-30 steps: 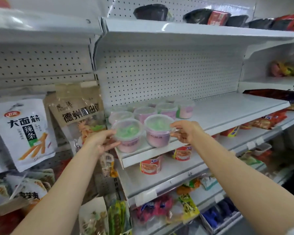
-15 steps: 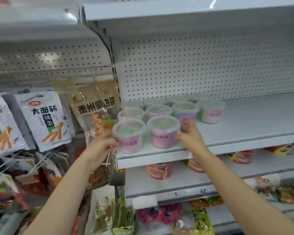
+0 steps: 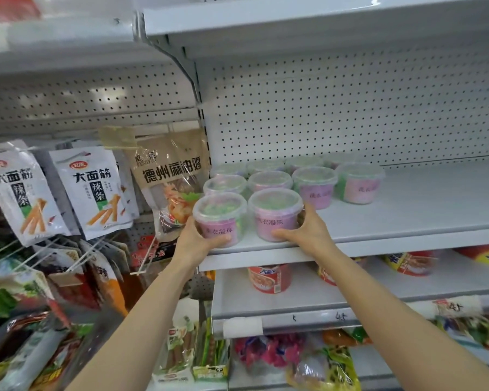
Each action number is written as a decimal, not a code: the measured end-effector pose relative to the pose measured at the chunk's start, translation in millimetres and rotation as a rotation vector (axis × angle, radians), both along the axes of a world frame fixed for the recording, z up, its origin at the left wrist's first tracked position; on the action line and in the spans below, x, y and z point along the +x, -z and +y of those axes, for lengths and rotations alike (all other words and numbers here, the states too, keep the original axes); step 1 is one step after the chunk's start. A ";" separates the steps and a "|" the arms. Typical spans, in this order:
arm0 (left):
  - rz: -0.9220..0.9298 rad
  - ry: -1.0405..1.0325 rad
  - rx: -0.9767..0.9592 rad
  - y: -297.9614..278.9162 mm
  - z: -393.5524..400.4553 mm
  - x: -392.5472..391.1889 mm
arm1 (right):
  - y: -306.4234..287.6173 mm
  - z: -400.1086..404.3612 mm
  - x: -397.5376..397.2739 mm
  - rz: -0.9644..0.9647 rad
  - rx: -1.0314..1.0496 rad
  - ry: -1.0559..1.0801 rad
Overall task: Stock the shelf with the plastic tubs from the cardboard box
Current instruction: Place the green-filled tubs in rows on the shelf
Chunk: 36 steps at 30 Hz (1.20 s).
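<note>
Tubs: my left hand [image 3: 194,242] grips the left front tub [image 3: 219,220], right hand [image 3: 308,232] grips the right front tub [image 3: 275,214], both at shelf [image 3: 407,221] front edge. Push toward 12 o'clock, flush behind-row, lids level.

Clear glossy plastic tubs [image 3: 275,214] on a smooth, white-painted metal shelf [image 3: 407,221].
</note>
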<state>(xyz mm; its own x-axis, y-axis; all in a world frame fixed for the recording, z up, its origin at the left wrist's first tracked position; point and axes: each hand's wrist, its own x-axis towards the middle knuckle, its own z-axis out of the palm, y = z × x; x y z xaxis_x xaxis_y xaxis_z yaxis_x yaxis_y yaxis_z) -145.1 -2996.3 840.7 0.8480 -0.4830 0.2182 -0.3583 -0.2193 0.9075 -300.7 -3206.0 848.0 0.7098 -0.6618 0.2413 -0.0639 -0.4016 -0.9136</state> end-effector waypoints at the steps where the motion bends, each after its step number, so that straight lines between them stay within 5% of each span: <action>1: 0.000 0.005 0.003 -0.4 -1.0 0.2 | 0.9 -0.5 0.6 -0.002 0.001 -0.006; 28: -0.272 -0.043 0.350 -10.1 4.1 -5.8 | -0.8 -1.2 -1.5 0.141 -0.170 0.038; 36: -0.463 -0.113 0.565 -21.1 18.9 -7.5 | -10.6 3.9 -16.7 0.185 -0.426 0.114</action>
